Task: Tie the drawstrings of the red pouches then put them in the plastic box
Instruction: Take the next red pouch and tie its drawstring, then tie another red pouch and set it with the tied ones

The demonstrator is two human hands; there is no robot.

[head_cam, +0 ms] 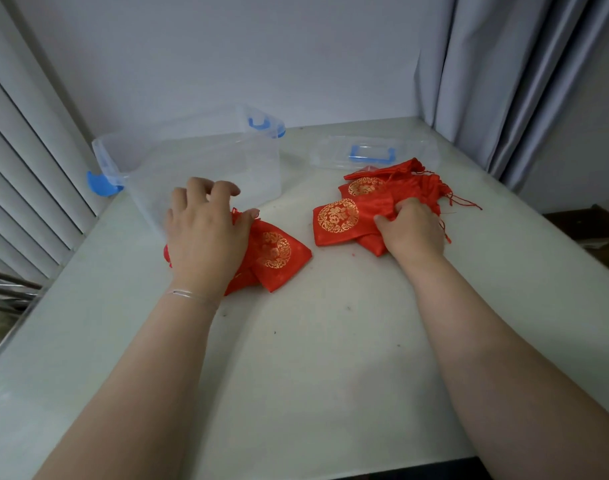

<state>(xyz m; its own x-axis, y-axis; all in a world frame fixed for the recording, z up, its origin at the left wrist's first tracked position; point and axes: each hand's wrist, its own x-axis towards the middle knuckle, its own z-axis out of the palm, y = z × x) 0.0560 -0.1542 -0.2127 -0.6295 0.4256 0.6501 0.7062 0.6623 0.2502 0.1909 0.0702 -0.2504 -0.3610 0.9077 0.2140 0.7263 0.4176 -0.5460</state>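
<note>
Two groups of red pouches with gold round prints lie on the white table. My left hand point(206, 233) rests flat with spread fingers on the left group point(273, 254), beside the front wall of the clear plastic box point(206, 157). My right hand point(412, 228) is curled on the near pouch of the right pile point(344, 216), its fingers gripping the fabric. More pouches point(400, 180) with loose red drawstrings lie behind it. The box looks empty and stands open.
The box's clear lid with a blue handle point(372, 154) lies at the back right, behind the right pile. Blue latches stick out from the box's ends. A wall stands behind, curtains at right, shutters at left. The table edge point(54, 271) runs close on the left.
</note>
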